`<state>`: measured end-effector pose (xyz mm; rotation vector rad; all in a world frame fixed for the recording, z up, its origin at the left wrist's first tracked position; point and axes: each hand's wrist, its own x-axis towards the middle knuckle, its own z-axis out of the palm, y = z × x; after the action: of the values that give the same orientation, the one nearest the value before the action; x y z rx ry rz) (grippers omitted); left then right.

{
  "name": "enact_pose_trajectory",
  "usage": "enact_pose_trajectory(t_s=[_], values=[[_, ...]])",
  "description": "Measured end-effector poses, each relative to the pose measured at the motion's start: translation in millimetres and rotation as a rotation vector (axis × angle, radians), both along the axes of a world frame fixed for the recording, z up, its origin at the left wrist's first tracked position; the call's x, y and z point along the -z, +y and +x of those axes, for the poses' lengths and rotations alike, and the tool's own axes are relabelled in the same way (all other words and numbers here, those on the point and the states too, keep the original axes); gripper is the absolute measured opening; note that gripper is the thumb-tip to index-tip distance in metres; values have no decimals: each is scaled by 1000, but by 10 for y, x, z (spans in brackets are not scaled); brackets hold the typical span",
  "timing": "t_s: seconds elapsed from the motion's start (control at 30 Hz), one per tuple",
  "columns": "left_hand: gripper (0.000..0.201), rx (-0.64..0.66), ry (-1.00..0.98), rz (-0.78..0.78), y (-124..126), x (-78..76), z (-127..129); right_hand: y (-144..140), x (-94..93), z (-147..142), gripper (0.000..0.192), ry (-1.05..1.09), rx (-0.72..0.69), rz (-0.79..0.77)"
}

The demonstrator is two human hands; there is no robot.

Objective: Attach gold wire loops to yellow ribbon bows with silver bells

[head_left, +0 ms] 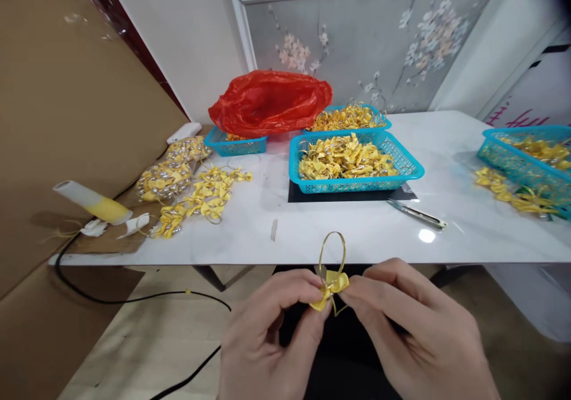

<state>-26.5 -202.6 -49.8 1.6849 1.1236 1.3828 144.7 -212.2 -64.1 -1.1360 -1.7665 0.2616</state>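
White marble-look table [357,233] stretched before a floral wall panel [357,37], crowded with the makings of small yellow ribbon bows. Below its near edge, over the worker's lap, both hands pinched a single bow [331,286] between them, its gold wire loop [332,254] standing upright above the knot. The left hand [267,334] was closed on the bow's left wing with thumb and forefinger, the other fingers curled under; the right hand [414,328] gripped the right wing the same way, fingertips nearly meeting the left's. A short tail of wire hung beneath the knot.

By the look of it, the work stood at the shaping stage: the bow was already tied and looped, and the wings were being pulled even. A next move would likely call for a light, balanced tug so the loop kept upright.

On the table, a blue basket [410,162] held a heap of bows, with a second basket [383,120] behind it, a third [236,145] under a red plastic bag [267,102], and a fourth [513,162] at far right. Loose bows [205,194] lay near the left edge beside a bagged lot [165,180]. Scissors [417,213] rested near the centre, and a glue gun [91,202] sat on cardboard [107,242] at left, its cord [134,299] trailing to the floor.
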Motion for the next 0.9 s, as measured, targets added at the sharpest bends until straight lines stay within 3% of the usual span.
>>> enact_pose_trajectory(t_s=[0.2, 0.4, 0.9], values=[[37, -21, 13, -5, -10, -31, 14, -11, 35, -21, 23, 71, 8, -41], [40, -21, 14, 19, 5, -44, 28, 2, 30, 9, 28, 21, -71, -22], [38, -20, -17, 26, -4, -25, 27, -27, 26, -44, 20, 65, -71, -47]])
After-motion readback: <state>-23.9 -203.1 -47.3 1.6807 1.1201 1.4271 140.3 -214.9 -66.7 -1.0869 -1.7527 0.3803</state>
